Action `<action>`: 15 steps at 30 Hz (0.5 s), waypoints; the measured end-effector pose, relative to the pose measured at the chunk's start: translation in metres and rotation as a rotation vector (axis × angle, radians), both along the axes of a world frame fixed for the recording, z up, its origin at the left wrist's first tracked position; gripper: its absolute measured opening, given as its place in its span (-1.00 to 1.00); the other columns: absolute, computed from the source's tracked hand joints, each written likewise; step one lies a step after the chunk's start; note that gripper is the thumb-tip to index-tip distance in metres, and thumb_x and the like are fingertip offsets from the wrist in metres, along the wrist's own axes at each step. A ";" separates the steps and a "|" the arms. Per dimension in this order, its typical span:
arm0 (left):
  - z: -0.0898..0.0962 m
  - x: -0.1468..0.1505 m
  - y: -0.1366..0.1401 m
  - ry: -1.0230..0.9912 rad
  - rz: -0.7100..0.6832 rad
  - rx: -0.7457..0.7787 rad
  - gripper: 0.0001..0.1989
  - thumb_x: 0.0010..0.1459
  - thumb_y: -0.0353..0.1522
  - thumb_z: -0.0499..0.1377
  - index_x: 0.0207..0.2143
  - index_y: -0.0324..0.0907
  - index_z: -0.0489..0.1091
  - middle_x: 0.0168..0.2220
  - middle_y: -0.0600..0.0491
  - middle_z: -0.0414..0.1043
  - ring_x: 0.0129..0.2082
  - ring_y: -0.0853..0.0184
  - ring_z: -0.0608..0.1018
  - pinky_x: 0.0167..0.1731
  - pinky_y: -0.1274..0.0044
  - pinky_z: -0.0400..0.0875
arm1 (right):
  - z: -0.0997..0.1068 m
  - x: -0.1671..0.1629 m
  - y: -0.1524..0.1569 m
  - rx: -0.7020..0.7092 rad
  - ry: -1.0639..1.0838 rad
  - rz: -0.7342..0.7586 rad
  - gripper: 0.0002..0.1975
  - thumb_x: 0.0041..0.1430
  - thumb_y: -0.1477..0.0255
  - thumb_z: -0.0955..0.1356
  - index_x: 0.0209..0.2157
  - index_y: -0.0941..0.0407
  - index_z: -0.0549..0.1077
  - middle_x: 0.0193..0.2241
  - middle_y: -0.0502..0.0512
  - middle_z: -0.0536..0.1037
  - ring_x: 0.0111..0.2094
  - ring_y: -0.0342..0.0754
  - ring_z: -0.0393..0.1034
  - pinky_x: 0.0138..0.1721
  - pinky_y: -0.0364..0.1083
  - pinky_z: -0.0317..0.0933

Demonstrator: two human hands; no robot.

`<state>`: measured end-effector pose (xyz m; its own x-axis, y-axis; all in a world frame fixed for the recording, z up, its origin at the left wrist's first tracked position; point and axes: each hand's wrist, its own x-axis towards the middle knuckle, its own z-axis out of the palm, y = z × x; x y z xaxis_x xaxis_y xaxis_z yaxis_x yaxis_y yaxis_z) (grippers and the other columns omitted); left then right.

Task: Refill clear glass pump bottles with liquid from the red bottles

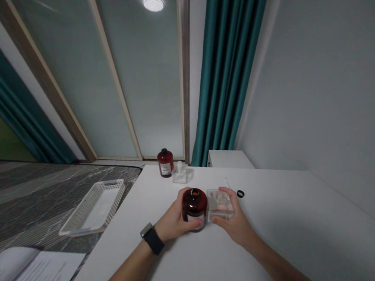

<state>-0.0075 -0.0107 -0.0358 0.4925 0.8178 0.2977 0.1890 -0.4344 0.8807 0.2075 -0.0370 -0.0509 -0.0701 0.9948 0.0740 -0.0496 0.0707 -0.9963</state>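
Forearms point(126, 266), two hands, one vessel in each

Forearms: both cut off by the lower frame edge; dark-strapped watch point(154, 240) on the left wrist, its face turned from view.
Open booklet point(42, 279), lower left: cropped by the frame; printed lines present, illegible.
Left hand point(176, 219): gripping a red-brown bottle point(195, 204), upright on the white table point(191, 270); mouth uncapped, contents hard to make out. Pale label, partly hidden by the thumb; wording unreadable.
Right hand point(236, 225): curled around a clear square vessel point(218, 207) just beside that bottle; its outline partly hidden by fingers, contact with the bottle uncertain. No legible marking.
White perforated basket point(117, 202), left, beyond the booklet.
Black ring point(240, 194), beyond the right hand; near it, a thin white piece point(227, 183), lower end obscured.
Second clear vessel point(180, 175), far edge, details blurred by transparency.
Second red-brown bottle point(165, 161), adjoining: dark top, white label, print too small to read.
Background: frosted panels point(147, 83), teal curtains point(227, 68), cropped above.
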 end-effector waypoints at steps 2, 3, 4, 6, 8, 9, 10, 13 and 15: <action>-0.001 0.002 0.000 -0.007 0.007 -0.029 -0.17 -0.07 -0.33 0.41 0.16 -0.18 0.02 0.09 -0.13 0.32 0.07 0.08 0.45 0.11 0.25 0.30 | 0.000 -0.001 -0.001 0.004 0.015 -0.006 -0.09 -0.16 0.25 0.56 0.17 -0.02 0.08 -0.13 0.15 0.48 -0.14 0.12 0.48 -0.23 0.04 0.44; -0.002 0.002 -0.001 -0.008 0.019 -0.046 -0.16 -0.09 -0.33 0.41 0.15 -0.17 0.00 0.08 -0.13 0.34 0.06 0.09 0.46 0.10 0.26 0.31 | 0.001 -0.001 -0.002 0.015 0.019 -0.007 -0.07 -0.14 0.26 0.55 0.20 -0.01 0.05 -0.10 0.17 0.47 -0.10 0.12 0.47 -0.20 0.04 0.43; -0.001 0.003 -0.002 -0.004 0.038 -0.056 -0.15 -0.10 -0.35 0.41 0.15 -0.17 -0.01 0.07 -0.12 0.35 0.04 0.09 0.47 0.09 0.26 0.32 | 0.002 -0.001 -0.002 0.029 0.019 -0.010 -0.05 -0.13 0.28 0.55 0.22 -0.01 0.02 -0.08 0.18 0.46 -0.08 0.12 0.45 -0.16 0.04 0.42; 0.001 0.002 -0.003 0.022 0.077 -0.053 -0.18 -0.10 -0.38 0.40 0.13 -0.16 -0.01 0.05 -0.11 0.38 0.02 0.10 0.50 0.07 0.26 0.34 | 0.005 -0.001 -0.004 0.049 0.000 -0.022 -0.02 -0.10 0.29 0.54 0.27 0.01 -0.03 -0.05 0.19 0.45 -0.09 0.09 0.45 -0.12 0.04 0.41; 0.005 -0.001 -0.004 0.077 0.114 -0.008 -0.21 -0.09 -0.38 0.39 0.12 -0.16 0.02 0.04 -0.12 0.39 0.00 0.09 0.51 0.05 0.25 0.37 | 0.008 -0.001 -0.005 0.047 -0.043 -0.033 0.03 -0.08 0.29 0.53 0.31 0.01 -0.08 -0.02 0.20 0.43 -0.11 0.07 0.44 -0.16 0.02 0.42; 0.008 -0.003 -0.004 0.117 0.132 0.032 -0.21 -0.09 -0.36 0.39 0.12 -0.16 0.04 0.05 -0.14 0.39 0.01 0.07 0.50 0.04 0.24 0.37 | 0.010 0.000 -0.006 0.045 -0.069 -0.038 0.05 -0.08 0.29 0.52 0.32 0.01 -0.11 0.00 0.21 0.41 -0.09 0.08 0.43 -0.18 0.01 0.43; 0.010 -0.005 -0.004 0.162 0.150 0.085 -0.21 -0.08 -0.33 0.40 0.13 -0.16 0.05 0.06 -0.16 0.37 0.03 0.05 0.49 0.05 0.22 0.37 | 0.011 0.000 -0.006 0.046 -0.095 -0.043 0.06 -0.08 0.29 0.51 0.34 0.01 -0.13 0.04 0.23 0.38 -0.06 0.09 0.42 -0.20 0.01 0.44; 0.017 -0.011 -0.002 0.298 0.193 0.280 -0.21 -0.02 -0.30 0.38 0.19 -0.12 0.07 0.11 -0.16 0.32 0.09 0.02 0.42 0.09 0.17 0.32 | 0.012 0.003 -0.007 0.086 -0.197 -0.067 0.06 -0.08 0.32 0.50 0.35 -0.02 -0.13 0.16 0.25 0.27 0.07 0.15 0.32 -0.10 0.07 0.41; 0.020 -0.013 -0.001 0.368 0.215 0.376 -0.22 0.02 -0.30 0.36 0.22 -0.08 0.05 0.11 -0.14 0.31 0.08 0.03 0.42 0.07 0.17 0.35 | 0.012 0.006 -0.007 0.123 -0.286 -0.078 0.06 -0.10 0.35 0.50 0.35 -0.03 -0.11 0.21 0.23 0.22 0.14 0.18 0.25 0.06 0.16 0.30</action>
<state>-0.0209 -0.0121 -0.0155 0.4533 0.7819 0.4279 0.5732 -0.6233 0.5319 0.2132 -0.0435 -0.0388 -0.0291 0.9827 0.1828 0.2419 0.1844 -0.9526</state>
